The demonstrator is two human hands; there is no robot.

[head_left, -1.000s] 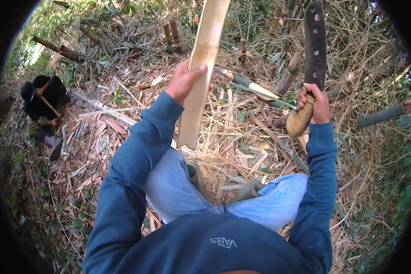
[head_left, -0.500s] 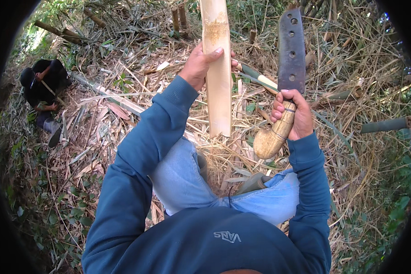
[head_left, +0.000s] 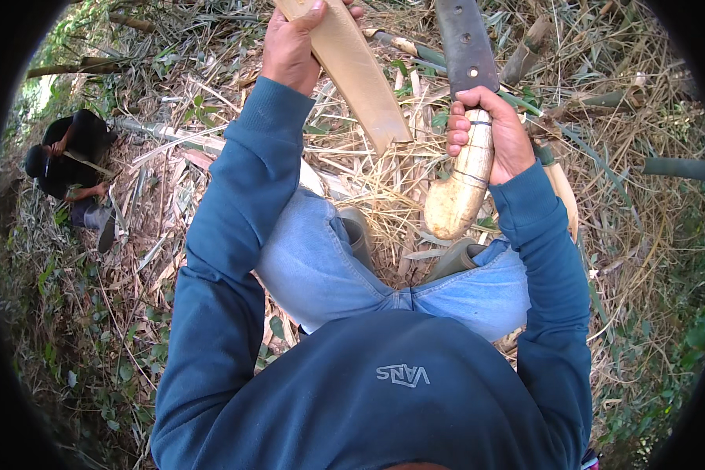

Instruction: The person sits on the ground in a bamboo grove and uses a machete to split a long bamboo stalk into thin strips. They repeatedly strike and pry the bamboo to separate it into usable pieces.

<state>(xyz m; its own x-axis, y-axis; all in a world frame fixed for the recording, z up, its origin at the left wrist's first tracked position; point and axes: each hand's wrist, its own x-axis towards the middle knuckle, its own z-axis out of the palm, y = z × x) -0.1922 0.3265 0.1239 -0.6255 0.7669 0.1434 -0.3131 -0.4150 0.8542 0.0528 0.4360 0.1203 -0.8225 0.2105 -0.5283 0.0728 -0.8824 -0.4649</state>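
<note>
head view: the left hand is wrapped tight around the upper part of a split bamboo slat, which slants down and away from that hand toward the right, its cut lower end hanging above the litter between the two hands. the right hand is closed in a full fist on the pale handle of a machete; the dark blade rises up past the knuckles to the top edge, just right of the slat, and the bulbous butt of the handle sticks out below the fist toward the knees.

to work the slat well, i'd judge the left grip should stay high, well clear of the blade's line, with the blade meeting the slat along its grain and the knees kept back.

the slat is flat, smooth and cream-coloured, with clean straight edges. the handle looks like polished horn or wood, ringed near the blade; the blade is broad, dull and grey. below both hands lies dry straw-like bamboo litter, brittle and tangled. far left of the left hand, another person in dark clothes crouches.
</note>
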